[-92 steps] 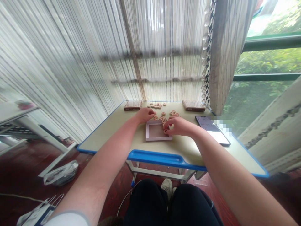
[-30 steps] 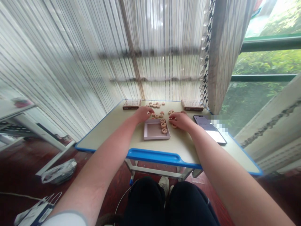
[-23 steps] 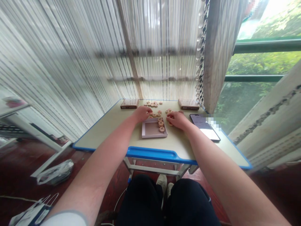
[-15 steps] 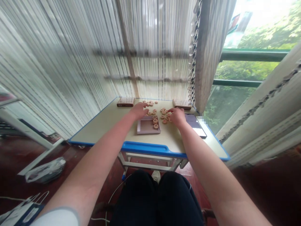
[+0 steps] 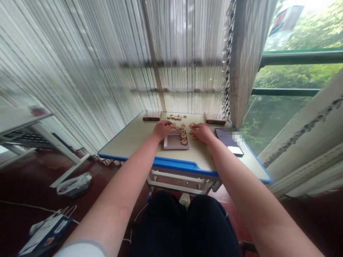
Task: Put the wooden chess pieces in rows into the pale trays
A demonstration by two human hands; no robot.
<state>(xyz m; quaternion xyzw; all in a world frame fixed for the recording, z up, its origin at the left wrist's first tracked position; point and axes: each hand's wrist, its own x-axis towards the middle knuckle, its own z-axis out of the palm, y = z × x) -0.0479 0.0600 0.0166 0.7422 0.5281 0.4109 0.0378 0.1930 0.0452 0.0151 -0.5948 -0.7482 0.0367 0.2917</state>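
Note:
My left hand (image 5: 162, 129) is at the far left corner of a shallow open box (image 5: 174, 145), its thumb and fingers closed on a round wooden chess piece at the edge of a small group (image 5: 178, 126). Inside the box, several chess pieces (image 5: 183, 136) form a column along the right wall. My right hand (image 5: 201, 132) is right of the box, fingers bent down and closed over chess pieces (image 5: 192, 125); the hand partly hides them. Farther back lies another cluster of chess pieces (image 5: 175, 116).
A brown box (image 5: 152, 115) sits at the table's back left, and a similar box (image 5: 215, 118) at the back right. A dark phone-like slab (image 5: 227, 141) lies right of my right hand. The table (image 5: 125, 142) has a blue rim; curtains (image 5: 187, 82) hang behind it.
My left hand has come down nearer the box, its fingers closing from a spread pose. My right hand stays over the right-hand pieces with fingers more curled. The view has shifted left.

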